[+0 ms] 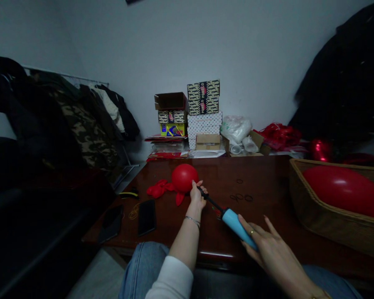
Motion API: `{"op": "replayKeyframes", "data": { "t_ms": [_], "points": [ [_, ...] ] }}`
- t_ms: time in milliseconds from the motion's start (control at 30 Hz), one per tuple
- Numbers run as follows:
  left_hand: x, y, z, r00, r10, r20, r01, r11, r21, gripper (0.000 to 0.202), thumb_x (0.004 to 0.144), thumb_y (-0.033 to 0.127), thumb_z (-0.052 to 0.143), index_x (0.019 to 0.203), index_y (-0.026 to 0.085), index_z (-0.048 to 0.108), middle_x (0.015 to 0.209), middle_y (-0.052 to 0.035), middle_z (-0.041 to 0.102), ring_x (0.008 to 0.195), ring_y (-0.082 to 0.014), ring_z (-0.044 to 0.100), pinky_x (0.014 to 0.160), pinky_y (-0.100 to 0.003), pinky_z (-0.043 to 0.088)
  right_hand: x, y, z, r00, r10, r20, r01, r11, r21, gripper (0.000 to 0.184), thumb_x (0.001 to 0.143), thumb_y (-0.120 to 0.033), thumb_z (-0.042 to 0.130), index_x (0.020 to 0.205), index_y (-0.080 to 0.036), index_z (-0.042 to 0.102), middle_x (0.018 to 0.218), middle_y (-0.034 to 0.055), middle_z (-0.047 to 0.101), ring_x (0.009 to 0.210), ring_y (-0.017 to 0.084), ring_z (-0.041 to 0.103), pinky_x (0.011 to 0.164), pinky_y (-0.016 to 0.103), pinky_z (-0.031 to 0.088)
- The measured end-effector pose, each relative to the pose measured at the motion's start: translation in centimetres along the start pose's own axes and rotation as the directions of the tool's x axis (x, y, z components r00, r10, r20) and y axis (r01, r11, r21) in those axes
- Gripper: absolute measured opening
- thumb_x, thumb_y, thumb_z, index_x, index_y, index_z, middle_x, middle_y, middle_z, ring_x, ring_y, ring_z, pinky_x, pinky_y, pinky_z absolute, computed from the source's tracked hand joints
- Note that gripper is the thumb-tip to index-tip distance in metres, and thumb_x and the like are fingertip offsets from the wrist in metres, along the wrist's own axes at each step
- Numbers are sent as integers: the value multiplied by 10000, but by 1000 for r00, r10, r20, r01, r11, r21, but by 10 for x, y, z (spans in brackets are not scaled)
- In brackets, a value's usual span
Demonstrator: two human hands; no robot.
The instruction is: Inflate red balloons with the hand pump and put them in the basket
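My left hand [198, 196] is closed where a round, partly inflated red balloon [184, 177] meets the black nozzle of a hand balloon pump [236, 222]. The balloon's neck is hidden by the fingers. My right hand [268, 246] grips the pump's light blue barrel at its near end, with one finger lifted off it. The pump slants from the balloon down toward my right side. Limp red balloons [158, 189] lie on the table just left of the inflated one.
Two dark phones [146, 217], yellow string [134, 211] and a yellow-black tool [129, 194] lie at the left. Several dark rings [248, 198] lie right of centre. A wicker basket [336, 222] holds a large red balloon [343, 189]. Stacked boxes [203, 97] stand behind the table [268, 174].
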State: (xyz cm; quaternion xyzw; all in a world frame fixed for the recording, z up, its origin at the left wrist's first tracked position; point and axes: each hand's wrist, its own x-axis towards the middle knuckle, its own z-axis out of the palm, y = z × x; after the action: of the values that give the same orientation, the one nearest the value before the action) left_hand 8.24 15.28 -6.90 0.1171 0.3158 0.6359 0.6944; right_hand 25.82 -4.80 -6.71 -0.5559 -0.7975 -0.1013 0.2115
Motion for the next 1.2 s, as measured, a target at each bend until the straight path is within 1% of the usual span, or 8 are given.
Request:
{"op": "replayKeyframes", "data": {
  "t_ms": [200, 333, 433, 533, 667, 967, 1067, 1200],
  "points": [
    [-10, -9, 1, 1000, 3, -17, -2, 999, 41, 414, 851, 519, 429, 728, 132, 510, 500, 45, 372, 385, -49, 358, 390, -165, 298, 33, -15, 5, 995, 60, 81, -57, 998, -29, 541, 824, -214, 456, 1352, -150, 356, 1006, 87, 653, 895, 178, 630, 1075, 471, 215],
    [-12, -13, 3, 1000, -18, 0, 18, 998, 65, 433, 819, 558, 458, 721, 139, 499, 495, 42, 396, 392, -57, 381, 408, -178, 323, 55, -23, 10, 993, 82, 82, -80, 996, -36, 524, 816, -194, 463, 1331, -135, 387, 960, 85, 658, 842, 178, 639, 1063, 464, 229],
    [-12, -12, 2, 1000, 1, -14, 0, 997, 81, 434, 813, 562, 464, 721, 139, 499, 488, 42, 399, 390, -59, 382, 412, -184, 326, 60, -26, 15, 994, 81, 73, -79, 996, -36, 521, 825, -192, 447, 1337, -138, 374, 945, 78, 658, 832, 174, 638, 1056, 458, 237],
    [-11, -11, 1, 999, 19, -35, -15, 994, 105, 440, 799, 570, 481, 721, 138, 503, 489, 44, 398, 384, -56, 375, 404, -184, 313, 55, -27, 18, 995, 78, 57, -77, 997, -27, 525, 832, -205, 438, 1346, -137, 356, 951, 77, 654, 843, 171, 634, 1059, 453, 233],
    [-6, -9, -2, 998, 13, -56, -7, 995, 103, 431, 805, 562, 479, 734, 138, 506, 493, 48, 390, 377, -56, 372, 389, -181, 294, 40, -24, 18, 997, 57, 50, -57, 998, 0, 538, 840, -217, 434, 1363, -146, 328, 1002, 84, 647, 887, 177, 629, 1065, 462, 236],
    [6, 6, -8, 998, 33, -47, -29, 997, 73, 398, 850, 511, 439, 705, 143, 487, 469, 50, 371, 365, -58, 366, 374, -167, 271, -13, 3, 11, 1000, -15, 14, 14, 999, 37, 650, 850, -309, 454, 1425, -226, 161, 1104, 65, 637, 997, 188, 608, 1070, 509, 243],
    [4, 8, -6, 998, 46, -46, -43, 997, 56, 397, 839, 516, 458, 695, 147, 479, 467, 54, 361, 362, -53, 353, 370, -164, 263, -20, 7, 7, 1000, -13, 25, 12, 999, 31, 667, 850, -330, 458, 1429, -236, 141, 1131, 58, 625, 998, 183, 608, 1080, 507, 232],
    [0, 7, -1, 998, 45, -40, -43, 998, 43, 418, 827, 544, 456, 686, 151, 470, 466, 58, 349, 360, -49, 342, 367, -161, 258, -21, 8, 2, 999, -2, 36, 1, 1000, 28, 666, 844, -333, 464, 1427, -238, 154, 1129, 55, 627, 990, 186, 611, 1086, 513, 217]
  ]
}}
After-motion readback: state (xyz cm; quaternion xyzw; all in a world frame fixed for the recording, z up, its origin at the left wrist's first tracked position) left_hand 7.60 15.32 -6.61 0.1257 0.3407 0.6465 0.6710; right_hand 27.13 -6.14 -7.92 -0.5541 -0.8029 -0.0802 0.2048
